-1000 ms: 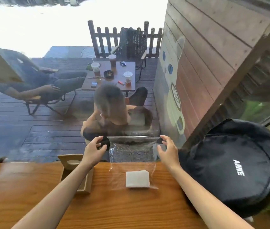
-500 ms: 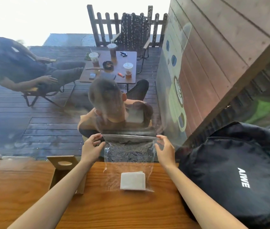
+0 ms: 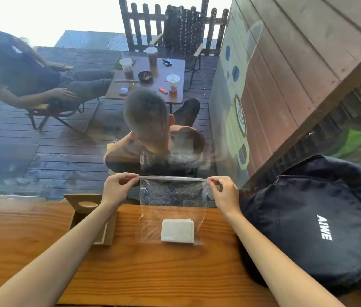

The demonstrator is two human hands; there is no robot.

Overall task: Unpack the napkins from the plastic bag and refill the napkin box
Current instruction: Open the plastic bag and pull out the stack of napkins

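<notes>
A clear plastic bag stands upright on the wooden counter, its zip edge held level. My left hand pinches the bag's top left corner and my right hand pinches the top right corner. A folded stack of white napkins lies inside the bag at its bottom. The wooden napkin box sits just left of the bag, partly hidden behind my left forearm; its inside cannot be seen.
A large black round bag marked AIWE fills the counter's right side, close to my right arm. Beyond the window glass, people sit on a deck around a small table with cups.
Both hands have shifted from the bag's sides to pinching its top corners, pulling the zip edge straight and taut. The view has tilted down slightly.
</notes>
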